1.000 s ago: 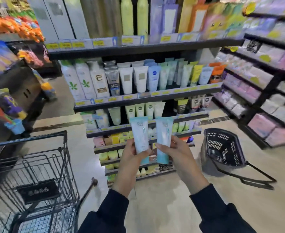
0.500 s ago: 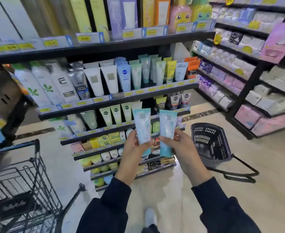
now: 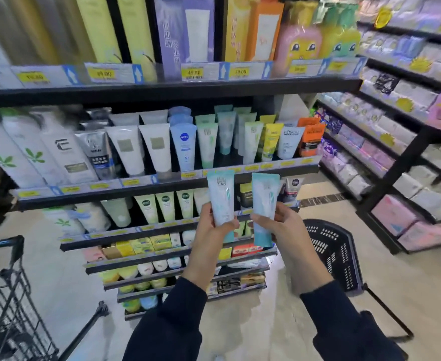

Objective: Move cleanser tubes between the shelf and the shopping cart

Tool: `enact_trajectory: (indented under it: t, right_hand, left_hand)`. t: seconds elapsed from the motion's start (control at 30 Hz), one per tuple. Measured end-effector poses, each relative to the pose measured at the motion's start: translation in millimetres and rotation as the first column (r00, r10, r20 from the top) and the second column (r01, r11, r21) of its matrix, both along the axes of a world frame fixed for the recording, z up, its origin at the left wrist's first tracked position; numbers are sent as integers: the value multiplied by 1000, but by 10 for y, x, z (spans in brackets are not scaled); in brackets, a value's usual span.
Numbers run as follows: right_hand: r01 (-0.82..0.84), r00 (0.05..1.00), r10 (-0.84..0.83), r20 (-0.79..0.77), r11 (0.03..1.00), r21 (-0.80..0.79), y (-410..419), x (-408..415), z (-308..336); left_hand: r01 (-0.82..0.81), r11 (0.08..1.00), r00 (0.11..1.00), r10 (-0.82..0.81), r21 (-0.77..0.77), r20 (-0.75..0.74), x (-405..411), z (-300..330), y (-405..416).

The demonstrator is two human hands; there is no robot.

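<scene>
My left hand point(image 3: 210, 238) grips a pale blue-white cleanser tube point(image 3: 222, 196) upright, cap end down. Beside it my right hand point(image 3: 284, 235) grips a matching teal tube point(image 3: 263, 204), also upright. Both tubes are raised in front of the black store shelf point(image 3: 162, 190), just below the row of standing cleanser tubes point(image 3: 206, 144). A gap shows in that row near a teal tube set further back point(image 3: 226, 134). The black wire shopping cart point(image 3: 8, 295) stands at the lower left, away from both hands.
A black plastic hand basket point(image 3: 328, 246) stands on the floor to the right, behind my right forearm. Shelves of pastel packs point(image 3: 386, 142) run along the right side. Tall product boxes point(image 3: 188, 32) fill the top shelf. Soaps fill the lower shelves point(image 3: 146, 246).
I have stepped closer to the shelf and both hands have lifted the two tubes higher toward the cleanser row. The cart has slid toward the left edge of the view.
</scene>
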State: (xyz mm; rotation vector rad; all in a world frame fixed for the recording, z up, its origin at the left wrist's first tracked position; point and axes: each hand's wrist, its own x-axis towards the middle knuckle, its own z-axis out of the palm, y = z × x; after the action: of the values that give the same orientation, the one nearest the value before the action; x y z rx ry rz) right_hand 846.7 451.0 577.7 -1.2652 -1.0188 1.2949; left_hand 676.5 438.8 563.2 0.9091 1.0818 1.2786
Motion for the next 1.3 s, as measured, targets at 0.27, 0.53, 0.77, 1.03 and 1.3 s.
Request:
enact_trajectory:
  t: [0.27,0.53,0.77,1.03,1.3]
  right_hand:
    - [-43,999,43,-13,999,11,710,190,-10]
    - [-131,990,130,-44,991,-12,1122,365,77]
    - [-192,980,191,-47,981,1,1412,605,76]
    - [-252,967,252,-19,967,28,1618,801,24]
    - [-291,957,291,-12,957,9,1718,877,-69]
  left_hand:
    - [-129,992,988,129,1,-86,226,49,702]
    - [-269,958,939,283,95,-196,501,182,1167]
    - [-423,866,828,489,266,-273,725,279,1505]
    - [-546,787,694,617,288,-371,801,283,1887]
    - [-505,802,532,581,320,-616,839,205,2154]
